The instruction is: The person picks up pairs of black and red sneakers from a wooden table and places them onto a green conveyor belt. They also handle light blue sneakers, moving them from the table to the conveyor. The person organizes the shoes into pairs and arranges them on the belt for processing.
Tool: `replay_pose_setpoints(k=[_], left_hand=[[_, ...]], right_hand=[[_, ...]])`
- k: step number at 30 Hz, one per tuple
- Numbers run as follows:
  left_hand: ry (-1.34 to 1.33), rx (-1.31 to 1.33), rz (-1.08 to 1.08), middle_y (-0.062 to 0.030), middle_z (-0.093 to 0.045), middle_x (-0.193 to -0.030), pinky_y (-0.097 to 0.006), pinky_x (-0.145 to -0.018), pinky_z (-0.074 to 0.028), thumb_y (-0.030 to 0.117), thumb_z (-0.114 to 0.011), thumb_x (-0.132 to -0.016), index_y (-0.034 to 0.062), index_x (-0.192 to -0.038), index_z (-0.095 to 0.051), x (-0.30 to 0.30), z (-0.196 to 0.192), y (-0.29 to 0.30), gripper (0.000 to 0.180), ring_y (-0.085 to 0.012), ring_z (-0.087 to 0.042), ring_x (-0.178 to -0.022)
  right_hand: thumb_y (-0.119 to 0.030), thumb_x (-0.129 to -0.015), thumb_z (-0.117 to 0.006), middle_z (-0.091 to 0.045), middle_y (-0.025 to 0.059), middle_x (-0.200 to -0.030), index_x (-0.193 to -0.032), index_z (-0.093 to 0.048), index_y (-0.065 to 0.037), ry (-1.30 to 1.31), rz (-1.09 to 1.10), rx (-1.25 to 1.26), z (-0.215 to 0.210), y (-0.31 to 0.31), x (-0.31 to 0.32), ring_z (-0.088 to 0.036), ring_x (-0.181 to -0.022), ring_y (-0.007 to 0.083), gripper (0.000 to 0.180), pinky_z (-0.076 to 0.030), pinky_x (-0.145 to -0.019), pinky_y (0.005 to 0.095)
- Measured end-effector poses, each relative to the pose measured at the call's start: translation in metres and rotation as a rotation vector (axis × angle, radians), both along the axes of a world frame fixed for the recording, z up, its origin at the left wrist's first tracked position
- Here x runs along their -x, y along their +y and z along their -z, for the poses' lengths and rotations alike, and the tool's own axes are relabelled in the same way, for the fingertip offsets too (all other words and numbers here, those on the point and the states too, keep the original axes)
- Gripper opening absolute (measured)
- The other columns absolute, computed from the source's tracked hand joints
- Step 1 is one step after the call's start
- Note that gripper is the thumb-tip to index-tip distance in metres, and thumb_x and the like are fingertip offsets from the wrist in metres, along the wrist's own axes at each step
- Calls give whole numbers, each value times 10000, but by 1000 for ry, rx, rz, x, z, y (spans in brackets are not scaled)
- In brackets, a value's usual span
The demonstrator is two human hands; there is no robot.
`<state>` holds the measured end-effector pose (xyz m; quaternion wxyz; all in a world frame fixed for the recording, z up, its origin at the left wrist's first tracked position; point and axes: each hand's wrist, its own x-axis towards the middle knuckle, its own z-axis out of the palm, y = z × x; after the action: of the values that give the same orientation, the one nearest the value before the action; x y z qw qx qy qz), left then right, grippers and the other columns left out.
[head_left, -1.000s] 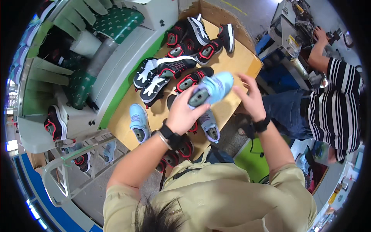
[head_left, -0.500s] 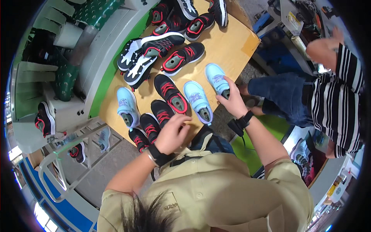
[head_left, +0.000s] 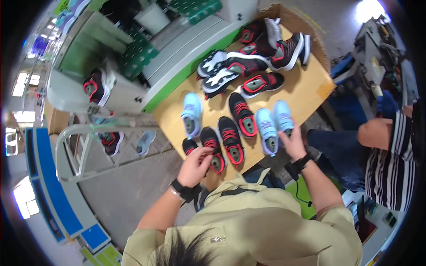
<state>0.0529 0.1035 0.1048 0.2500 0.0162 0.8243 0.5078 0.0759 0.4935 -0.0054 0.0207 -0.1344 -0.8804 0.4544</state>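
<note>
On a wooden tabletop [head_left: 306, 95], my right hand [head_left: 293, 142] grips the heel end of a light blue sneaker [head_left: 282, 111]. A second light blue sneaker [head_left: 266, 126] stands close along its left side. My left hand [head_left: 194, 168] is over the heel of the leftmost black sneaker [head_left: 188, 145], fingers loosely bent and thumb apart; whether it touches the shoe is unclear. Three more black sneakers with red laces, one of them a middle sneaker [head_left: 230, 135], stand between my hands. Another light blue sneaker [head_left: 191, 111] stands farther left.
Several black-and-red sneakers [head_left: 248, 63] lie heaped at the table's far side, some soles up. A grey machine with a green edge [head_left: 177, 80] borders the table. A metal rack [head_left: 80, 153] holds shoes at left. A person in a striped shirt [head_left: 386, 168] is at right.
My view has turned, shifting the table rightward. The right-hand light blue sneaker has come closer beside its neighbour, still in my right hand. My left hand has moved toward the leftmost black sneaker.
</note>
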Motion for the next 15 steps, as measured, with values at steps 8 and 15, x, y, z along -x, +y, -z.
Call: replay_pose_setpoints(k=[8, 15], left_hand=[[249, 97, -3, -125, -671, -1083, -332, -881, -531, 57, -649, -967, -6, -1198, -660, 54, -2, 6, 239, -230, -678, -974], [358, 202, 105, -166, -662, -1091, -389, -920, -513, 98, -669, -951, -17, -1163, -655, 99, -14, 31, 242, -305, -655, -1038]], right_hand=[[-305, -929, -762, -405, 275, -1427, -1439, -373, 14, 170, 229, -130, 7, 61, 45, -455, -1304, 424, 717, -378, -1123, 470], [-443, -827, -800, -434, 238, -1531, -1316, -632, -98, 76, 347, -576, 14, 99, 141, -358, -1378, 449, 622, -309, -1153, 550]])
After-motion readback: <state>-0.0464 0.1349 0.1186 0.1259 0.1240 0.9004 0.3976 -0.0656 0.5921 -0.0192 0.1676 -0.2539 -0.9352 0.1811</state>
